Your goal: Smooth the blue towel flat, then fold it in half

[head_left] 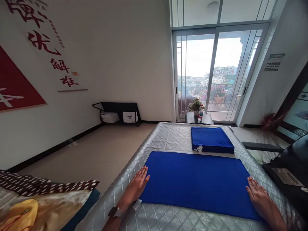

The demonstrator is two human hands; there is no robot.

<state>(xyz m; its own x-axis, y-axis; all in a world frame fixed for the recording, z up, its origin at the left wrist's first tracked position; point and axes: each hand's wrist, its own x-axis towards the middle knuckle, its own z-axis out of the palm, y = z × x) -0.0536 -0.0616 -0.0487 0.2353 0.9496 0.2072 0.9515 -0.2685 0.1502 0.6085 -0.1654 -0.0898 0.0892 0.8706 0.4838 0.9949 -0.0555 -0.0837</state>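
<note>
A blue rectangular cloth (pixel 197 183) lies spread flat on a silvery quilted mattress (pixel 168 216). My left hand (pixel 138 183) rests with outstretched fingers on the cloth's left edge, a watch on that wrist. Close to it, a small white tag (pixel 137 204) sticks out from the cloth's near left corner. On the opposite edge lies my right hand (pixel 261 195), flat, its fingers stretched forward. Beyond the spread cloth sits a neat stack of folded blue cloths (pixel 211 138), with white tags (pixel 199 149) at its front left corner.
Past the mattress, a small dark table (pixel 189 118) bears a potted plant (pixel 196 105) and a bottle (pixel 200 113) before the sliding glass door (pixel 214 73). Fabrics (pixel 55 205) are heaped at near left. A black rack (pixel 119 109) stands by the wall; a black chair (pixel 293 160) is at right.
</note>
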